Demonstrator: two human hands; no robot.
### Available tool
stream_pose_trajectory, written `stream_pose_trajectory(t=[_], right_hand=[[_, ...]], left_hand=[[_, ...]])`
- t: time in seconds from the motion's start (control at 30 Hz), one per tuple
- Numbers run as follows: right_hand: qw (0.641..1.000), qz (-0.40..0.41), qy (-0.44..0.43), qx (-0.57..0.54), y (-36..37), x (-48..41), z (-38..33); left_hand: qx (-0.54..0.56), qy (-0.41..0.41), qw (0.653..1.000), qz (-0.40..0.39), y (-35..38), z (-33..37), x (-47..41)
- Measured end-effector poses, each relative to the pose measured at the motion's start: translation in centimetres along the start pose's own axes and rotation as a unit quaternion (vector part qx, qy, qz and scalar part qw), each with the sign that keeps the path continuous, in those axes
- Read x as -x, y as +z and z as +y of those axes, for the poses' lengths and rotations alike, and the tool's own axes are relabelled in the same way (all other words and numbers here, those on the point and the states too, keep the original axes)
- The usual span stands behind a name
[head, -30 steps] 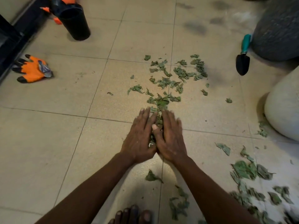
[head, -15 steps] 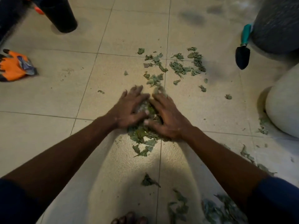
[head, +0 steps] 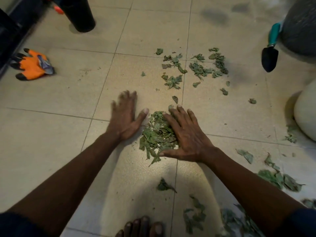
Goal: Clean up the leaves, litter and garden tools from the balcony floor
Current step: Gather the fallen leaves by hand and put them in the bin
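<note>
Grip: right hand spread flat on the heap of torn green leaves; left hand spread on the beige tiled floor beside it.
Change: left hand has just parted from the heap.
Meaning: probably regathering; scattered leaf scraps beyond remain.

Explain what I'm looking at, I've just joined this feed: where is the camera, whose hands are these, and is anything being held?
No machine here: a person works bare-handed, and the single picture comes from a camera worn on their head, looking down. The left hand lies flat on the tiled floor, fingers spread. The right hand rests open on a pile of leaves. Neither hand holds anything. More loose leaves lie beyond the pile. An orange glove lies far left, a black pot stands above it, and a trowel lies far right.
</note>
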State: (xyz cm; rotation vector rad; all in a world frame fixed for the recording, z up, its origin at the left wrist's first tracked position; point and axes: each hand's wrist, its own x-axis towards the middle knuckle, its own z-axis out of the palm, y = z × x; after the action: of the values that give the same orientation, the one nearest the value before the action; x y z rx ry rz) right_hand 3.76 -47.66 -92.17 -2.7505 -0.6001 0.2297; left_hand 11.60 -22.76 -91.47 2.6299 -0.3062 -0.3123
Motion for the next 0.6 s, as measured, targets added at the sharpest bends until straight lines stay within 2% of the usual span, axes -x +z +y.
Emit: stream_pose_trajectory(t=[0.07, 0.17, 0.23, 0.37, 0.5, 0.6], right_hand=[[0.999, 0.021, -0.017, 0.023, 0.4, 0.0, 0.1], [0.993, 0.078, -0.053, 0.067, 0.6, -0.1, 0.5], [0.987, 0.100, -0.081, 0.100, 0.5, -0.4, 0.7], [0.975, 0.132, -0.129, 0.123, 0.6, -1.3, 1.0], [0.970, 0.170, -0.138, 0.101, 0.6, -2.1, 1.3], [0.973, 0.193, -0.096, 0.078, 0.6, -2.3, 1.4]], left_hand=[[0.028, 0.110, 0.993, -0.038, 1.1, 2.0, 2.3], [-0.046, 0.216, 0.973, -0.071, 3.5, 3.5, 5.2], [-0.088, 0.218, 0.972, -0.027, 4.6, 3.4, 5.6], [-0.094, 0.229, 0.966, 0.071, 5.0, 3.4, 4.6], [-0.096, 0.274, 0.955, 0.063, 4.4, 3.8, 1.9], [-0.108, 0.300, 0.945, 0.068, 4.1, 4.0, 0.4]])
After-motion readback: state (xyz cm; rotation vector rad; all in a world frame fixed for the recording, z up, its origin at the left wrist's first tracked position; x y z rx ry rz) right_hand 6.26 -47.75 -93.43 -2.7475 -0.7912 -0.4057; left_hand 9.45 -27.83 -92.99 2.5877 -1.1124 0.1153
